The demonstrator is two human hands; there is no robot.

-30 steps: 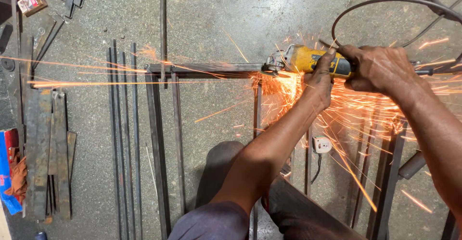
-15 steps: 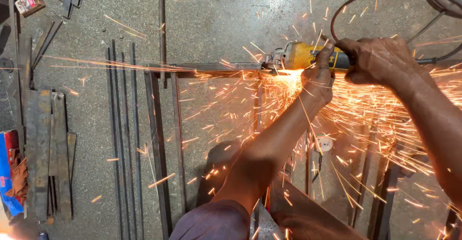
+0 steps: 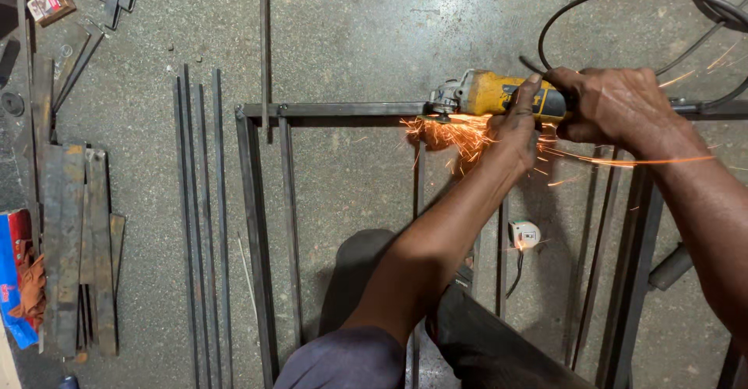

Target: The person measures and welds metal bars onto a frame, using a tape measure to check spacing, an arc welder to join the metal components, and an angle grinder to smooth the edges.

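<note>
- We see a metalworking workshop: a bare grey concrete floor (image 3: 374,30).
- Loose thin steel rods (image 3: 201,202) and stacked flat rusty steel strips (image 3: 78,241) lie about.
- Sparks fly from a yellow angle grinder (image 3: 487,93) on a welded steel bar frame (image 3: 257,225).

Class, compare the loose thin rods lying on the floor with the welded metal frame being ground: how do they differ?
The loose thin rods lie separate and parallel, untouched; the metal frame is joined at its corner, bars crossing at right angles. The rods are slimmer than the frame's bars. Only the frame meets the yellow angle grinder, throwing sparks. Both are dark steel, flat on the concrete floor.
</note>
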